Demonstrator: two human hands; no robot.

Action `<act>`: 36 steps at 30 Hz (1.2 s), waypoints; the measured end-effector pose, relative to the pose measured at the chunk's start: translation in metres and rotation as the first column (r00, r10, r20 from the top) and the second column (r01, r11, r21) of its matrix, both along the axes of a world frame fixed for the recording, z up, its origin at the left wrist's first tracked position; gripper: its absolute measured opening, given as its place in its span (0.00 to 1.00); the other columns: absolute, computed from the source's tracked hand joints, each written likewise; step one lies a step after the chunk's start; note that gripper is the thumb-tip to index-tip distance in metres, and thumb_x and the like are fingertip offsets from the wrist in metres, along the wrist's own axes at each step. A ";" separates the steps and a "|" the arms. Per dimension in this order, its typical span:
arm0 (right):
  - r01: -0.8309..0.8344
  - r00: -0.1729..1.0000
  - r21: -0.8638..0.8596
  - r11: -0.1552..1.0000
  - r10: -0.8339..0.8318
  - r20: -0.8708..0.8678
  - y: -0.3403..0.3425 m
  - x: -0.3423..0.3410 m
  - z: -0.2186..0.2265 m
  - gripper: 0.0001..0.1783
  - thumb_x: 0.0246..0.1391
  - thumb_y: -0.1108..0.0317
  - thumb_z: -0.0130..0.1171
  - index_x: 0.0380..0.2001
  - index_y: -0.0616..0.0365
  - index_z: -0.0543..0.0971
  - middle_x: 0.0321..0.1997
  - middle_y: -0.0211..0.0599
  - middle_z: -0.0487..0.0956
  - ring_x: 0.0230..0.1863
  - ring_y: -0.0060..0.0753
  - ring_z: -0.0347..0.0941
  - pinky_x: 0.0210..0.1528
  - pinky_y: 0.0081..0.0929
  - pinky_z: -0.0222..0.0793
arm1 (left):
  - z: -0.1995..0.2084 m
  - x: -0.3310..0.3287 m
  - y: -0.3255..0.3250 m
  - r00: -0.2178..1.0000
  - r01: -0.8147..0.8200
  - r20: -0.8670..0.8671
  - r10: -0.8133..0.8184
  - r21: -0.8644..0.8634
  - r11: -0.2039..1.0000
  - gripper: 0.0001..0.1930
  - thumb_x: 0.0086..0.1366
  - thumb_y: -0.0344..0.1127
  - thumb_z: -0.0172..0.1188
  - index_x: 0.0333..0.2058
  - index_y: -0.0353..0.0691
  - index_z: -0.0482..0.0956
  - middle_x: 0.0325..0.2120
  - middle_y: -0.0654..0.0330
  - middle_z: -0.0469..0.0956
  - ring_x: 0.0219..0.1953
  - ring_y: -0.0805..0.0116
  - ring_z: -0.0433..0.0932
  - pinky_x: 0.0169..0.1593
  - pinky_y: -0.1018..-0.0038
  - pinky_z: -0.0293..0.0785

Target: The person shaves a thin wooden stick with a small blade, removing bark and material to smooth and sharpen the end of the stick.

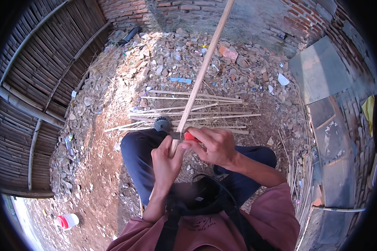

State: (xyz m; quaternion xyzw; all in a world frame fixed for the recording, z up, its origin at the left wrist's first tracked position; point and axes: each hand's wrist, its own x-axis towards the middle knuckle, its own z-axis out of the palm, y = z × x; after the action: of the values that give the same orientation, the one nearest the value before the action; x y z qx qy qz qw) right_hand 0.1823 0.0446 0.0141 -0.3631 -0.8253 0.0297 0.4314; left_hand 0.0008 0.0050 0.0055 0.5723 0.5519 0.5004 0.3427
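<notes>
My left hand [166,164] is closed around the near end of a long, pale bamboo strip [206,62]. From there the strip runs up and slightly right, past the top of the view. In my right hand [217,145] is a knife with a red handle [190,137], its fingers wrapped round the handle. The short dark blade [177,135] lies across the strip just above my left hand. My thumbs are close together beside the cut place. Part of the handle is hidden by my right fingers.
Several thin bamboo strips [197,113] lie crosswise on the ground beyond my knees. Rubble [167,58] reaches the brick wall [188,9]. A slatted bamboo wall [37,71] stands left. Boards [322,69] lean at right. A white container with a red lid [71,220] lies lower left.
</notes>
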 end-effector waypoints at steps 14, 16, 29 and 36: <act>0.029 0.998 0.029 0.999 -0.031 0.061 0.009 0.007 0.000 0.15 0.61 0.57 0.73 0.48 0.50 0.87 0.30 0.30 0.87 0.25 0.33 0.85 0.25 0.32 0.77 | 0.001 -0.003 -0.002 0.988 -0.059 -0.147 0.050 -0.055 0.997 0.24 0.69 0.47 0.76 0.28 0.33 0.75 0.14 0.60 0.65 0.20 0.78 0.60 0.24 0.72 0.61; 0.041 0.996 0.023 0.999 -0.043 0.078 0.009 0.008 -0.002 0.15 0.61 0.56 0.73 0.48 0.50 0.87 0.30 0.30 0.87 0.25 0.32 0.85 0.25 0.32 0.77 | 0.006 0.000 -0.003 0.988 -0.063 -0.143 0.055 -0.051 0.997 0.25 0.69 0.47 0.76 0.27 0.33 0.74 0.14 0.59 0.65 0.20 0.77 0.60 0.24 0.71 0.61; 0.088 0.996 0.008 0.996 -0.088 -0.008 0.033 0.023 0.006 0.15 0.63 0.56 0.73 0.47 0.50 0.87 0.33 0.28 0.90 0.25 0.33 0.85 0.23 0.32 0.75 | 0.004 -0.004 -0.013 0.976 -0.070 -0.213 0.049 -0.093 0.993 0.22 0.75 0.45 0.68 0.29 0.34 0.74 0.13 0.53 0.69 0.14 0.60 0.71 0.25 0.65 0.68; 0.087 0.996 0.041 0.995 -0.087 0.002 0.035 0.024 0.003 0.15 0.63 0.55 0.73 0.46 0.51 0.87 0.34 0.29 0.90 0.25 0.32 0.85 0.24 0.32 0.76 | 0.000 -0.007 -0.017 0.972 -0.055 -0.233 0.033 -0.087 0.995 0.22 0.75 0.45 0.68 0.29 0.34 0.74 0.13 0.53 0.68 0.14 0.61 0.71 0.25 0.65 0.68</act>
State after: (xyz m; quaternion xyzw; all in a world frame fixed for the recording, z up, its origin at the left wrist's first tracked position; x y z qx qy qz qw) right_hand 0.2066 0.0795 0.0173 -0.3898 -0.8100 -0.0068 0.4381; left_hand -0.0059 -0.0118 0.0057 0.5979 0.6232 0.4114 0.2913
